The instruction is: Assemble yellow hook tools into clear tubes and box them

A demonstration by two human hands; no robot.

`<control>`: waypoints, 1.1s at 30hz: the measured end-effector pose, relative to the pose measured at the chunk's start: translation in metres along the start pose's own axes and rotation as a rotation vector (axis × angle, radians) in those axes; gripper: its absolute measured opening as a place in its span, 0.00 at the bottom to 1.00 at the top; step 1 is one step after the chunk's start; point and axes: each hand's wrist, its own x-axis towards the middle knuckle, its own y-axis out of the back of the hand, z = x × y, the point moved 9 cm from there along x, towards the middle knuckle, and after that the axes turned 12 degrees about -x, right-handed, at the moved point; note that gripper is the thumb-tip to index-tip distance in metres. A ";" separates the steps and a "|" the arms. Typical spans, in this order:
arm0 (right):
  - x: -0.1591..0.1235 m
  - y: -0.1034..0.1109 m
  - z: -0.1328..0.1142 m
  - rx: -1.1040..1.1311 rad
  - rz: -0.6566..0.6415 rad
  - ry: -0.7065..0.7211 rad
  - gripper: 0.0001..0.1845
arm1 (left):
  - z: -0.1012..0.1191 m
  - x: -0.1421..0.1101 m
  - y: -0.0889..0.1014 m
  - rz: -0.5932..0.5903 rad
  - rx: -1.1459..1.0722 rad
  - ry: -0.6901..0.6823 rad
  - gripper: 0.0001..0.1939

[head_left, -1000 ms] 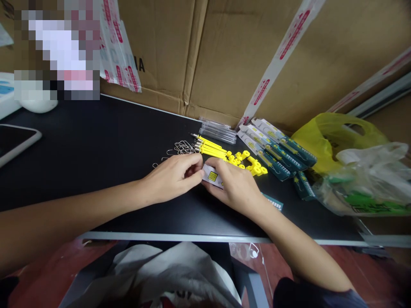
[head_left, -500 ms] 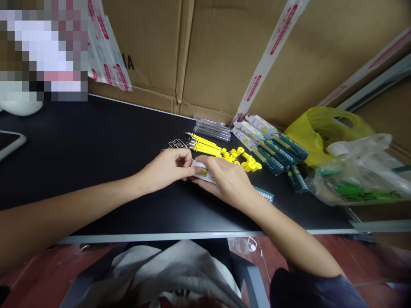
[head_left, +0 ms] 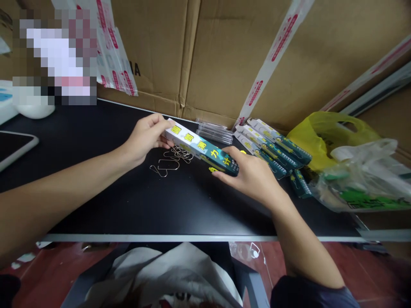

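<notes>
A long slim white-and-teal carton (head_left: 201,145) with yellow characters is held slantwise above the table between my two hands. My left hand (head_left: 148,136) pinches its white end, thumb on top. Around its teal end, my right hand (head_left: 250,171) is closed, thumb below and fingers on the far side. Bent metal wire hooks (head_left: 168,164) lie on the table just below the left hand. The carton and right hand hide most of the yellow parts; a bit of yellow (head_left: 243,152) shows past the right fingers.
Clear plastic tubes (head_left: 214,131) lie at the table's back edge. Several similar cartons (head_left: 272,143) are stacked to the right, beside a yellow bag (head_left: 316,128) and a clear plastic bag (head_left: 359,184). A phone (head_left: 16,147) lies at far left. Tall cardboard (head_left: 231,55) stands behind the table.
The carton, earlier seen end-on and low between my hands, is now raised and turned lengthwise. My left hand moved up and left, my right hand to the right. The wire hooks have come into clearer view.
</notes>
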 end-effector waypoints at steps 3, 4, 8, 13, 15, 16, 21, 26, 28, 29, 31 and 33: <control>0.001 0.000 0.009 -0.015 0.031 -0.068 0.22 | 0.004 0.006 0.010 0.042 -0.033 -0.007 0.10; 0.002 0.000 0.010 0.009 0.042 -0.079 0.21 | 0.007 0.006 0.017 0.105 -0.035 -0.031 0.10; 0.004 -0.005 0.002 0.133 0.046 -0.045 0.21 | 0.006 0.005 0.013 0.072 0.034 -0.084 0.08; 0.013 -0.008 0.014 0.250 0.062 -0.012 0.21 | 0.021 0.008 0.006 -0.068 0.213 -0.227 0.10; 0.021 -0.006 0.025 0.321 0.090 0.020 0.21 | 0.047 0.003 0.002 -0.107 0.380 -0.472 0.17; 0.024 -0.006 0.030 0.347 0.099 0.030 0.20 | 0.055 -0.001 -0.002 -0.143 0.465 -0.556 0.21; 0.036 -0.010 0.041 0.579 0.208 0.053 0.20 | 0.050 -0.005 -0.016 -0.303 0.517 -0.572 0.25; 0.035 -0.041 0.066 1.055 0.321 -0.313 0.23 | 0.028 -0.006 -0.023 -0.304 0.471 -0.520 0.23; 0.031 -0.054 0.071 1.267 0.346 -0.467 0.23 | 0.025 -0.008 -0.023 -0.282 0.460 -0.512 0.22; 0.029 -0.057 0.071 1.337 0.367 -0.519 0.24 | 0.025 -0.008 -0.022 -0.270 0.460 -0.513 0.22; 0.027 -0.057 0.069 1.413 0.399 -0.569 0.24 | 0.027 -0.007 -0.021 -0.263 0.483 -0.521 0.22; 0.030 -0.054 0.066 1.450 0.408 -0.561 0.25 | 0.032 -0.004 -0.020 -0.272 0.542 -0.547 0.19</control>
